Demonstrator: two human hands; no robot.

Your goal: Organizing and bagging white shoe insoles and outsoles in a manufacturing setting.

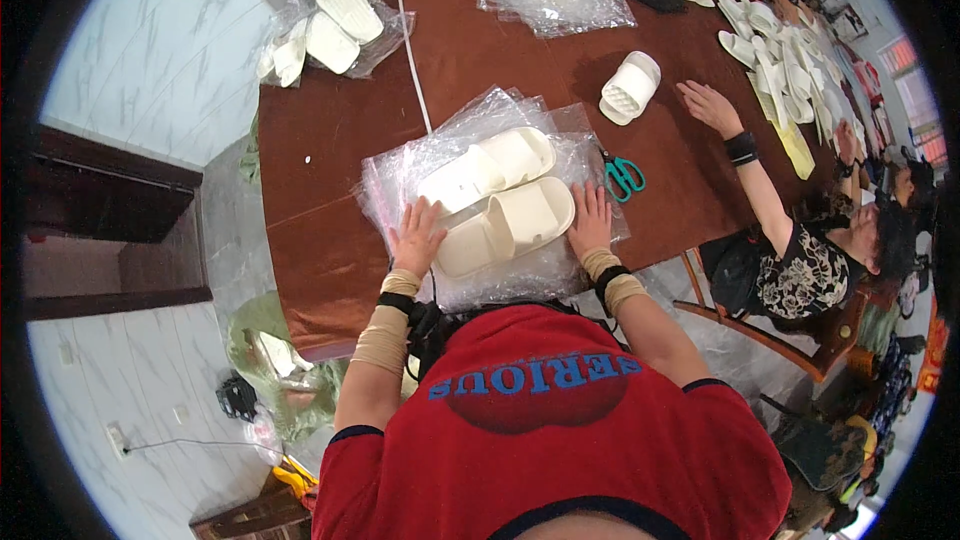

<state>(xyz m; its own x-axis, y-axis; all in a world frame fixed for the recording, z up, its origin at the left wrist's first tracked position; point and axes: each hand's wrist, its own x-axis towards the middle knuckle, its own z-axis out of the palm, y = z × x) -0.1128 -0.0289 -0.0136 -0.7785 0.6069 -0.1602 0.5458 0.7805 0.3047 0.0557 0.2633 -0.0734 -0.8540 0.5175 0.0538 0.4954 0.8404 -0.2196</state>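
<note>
Two cream slippers, the farther one (513, 156) and the nearer one (527, 212), lie side by side on a stack of clear plastic bags (385, 172). My left hand (416, 238) rests at the left end of the nearer slipper, its fingers spread over the bags. At that slipper's right end is my right hand (591, 225), with fingers stretched out and nothing gripped. Whether either hand touches the slipper is hard to tell. Teal-handled scissors (625, 179) lie just right of my right hand, their blades partly hidden by the plastic.
A brown-covered table (330, 230) spreads out before me. White slippers on plastic (336, 40) lie far left, more bags (550, 0) at the back, and a white slipper pair (631, 88) beyond the scissors. A co-worker's hand (710, 108) reaches in near a slipper pile (775, 60).
</note>
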